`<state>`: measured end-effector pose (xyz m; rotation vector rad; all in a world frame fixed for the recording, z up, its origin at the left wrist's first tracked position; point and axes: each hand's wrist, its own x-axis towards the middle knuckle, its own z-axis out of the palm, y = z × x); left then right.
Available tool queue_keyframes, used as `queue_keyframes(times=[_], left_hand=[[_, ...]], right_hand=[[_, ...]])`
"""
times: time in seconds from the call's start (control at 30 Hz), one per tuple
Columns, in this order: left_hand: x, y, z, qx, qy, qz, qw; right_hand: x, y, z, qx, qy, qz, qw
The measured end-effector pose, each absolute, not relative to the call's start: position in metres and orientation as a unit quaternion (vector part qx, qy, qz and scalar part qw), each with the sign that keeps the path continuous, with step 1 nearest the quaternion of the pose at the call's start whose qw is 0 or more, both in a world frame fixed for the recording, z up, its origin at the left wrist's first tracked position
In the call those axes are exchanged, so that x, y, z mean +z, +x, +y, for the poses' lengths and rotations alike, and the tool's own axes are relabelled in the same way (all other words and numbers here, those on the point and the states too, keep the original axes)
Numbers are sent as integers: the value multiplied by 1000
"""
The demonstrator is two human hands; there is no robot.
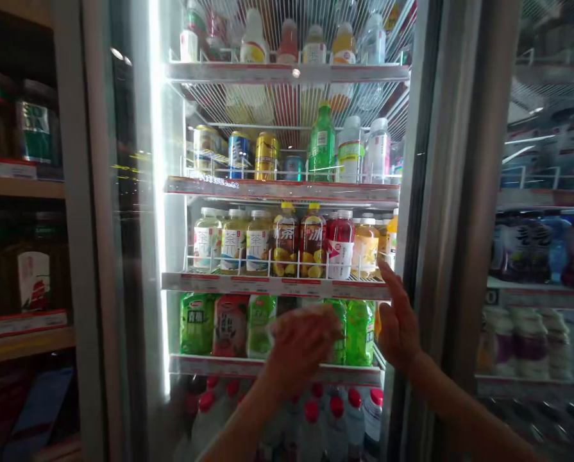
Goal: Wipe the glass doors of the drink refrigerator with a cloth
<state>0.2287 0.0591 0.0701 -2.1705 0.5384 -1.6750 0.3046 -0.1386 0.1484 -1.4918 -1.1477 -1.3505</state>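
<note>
Store cooler (277,190) lit, shelves stocked. Right hand (397,327): flat, fingers spread, against frame edge (412,256). Left hand (300,346): blurred at green bottles (360,330), shelf below tea bottles (233,242); grip cannot tell. Grasp bottle body, lift clear of shelf lip, avoid neighbours

A shop: lit glass-door drink coolers (287,192) with price-tagged shelves (277,284) of bottles, beside wooden shelves (22,186) of goods.

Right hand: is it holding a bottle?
No, the right hand is open with its fingers stretched upward and nothing in it, beside the cooler frame.
</note>
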Motion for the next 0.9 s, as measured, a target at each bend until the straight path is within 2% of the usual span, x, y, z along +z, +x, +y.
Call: queue_keyframes(times=[0.07,0.13,0.27,0.33,0.47,0.53,0.6,0.7,0.77,0.83,0.9], left_hand=[[80,220,82,-661,-742,45,107],[82,219,78,-680,-728,-9,86],[65,231,44,-604,-763,156,171],[59,225,57,-601,-767,150,164],[59,195,129,-707,-700,-94,32],[56,190,137,-732,-658,-177,-3],[50,200,112,-725,-672,-150,1],[41,222,61,-675,-735,32,55],[40,222,60,-654,-744,110,78],[43,208,98,-674,-734,65,60],[48,187,152,-723,-685,-87,8]], right_hand=[[141,305,-135,-545,-600,-461,361],[133,302,-127,-550,-614,-465,321],[128,295,-114,-560,-631,-452,290],[128,295,-115,-573,-634,-445,267],[124,298,-117,-587,-641,-444,217],[118,297,-112,-586,-649,-436,212],[112,295,-104,-587,-655,-426,211],[107,295,-99,-594,-649,-428,207],[106,297,-101,-596,-643,-436,201],[105,300,-104,-594,-643,-443,196],[105,301,-105,-596,-642,-442,192]])
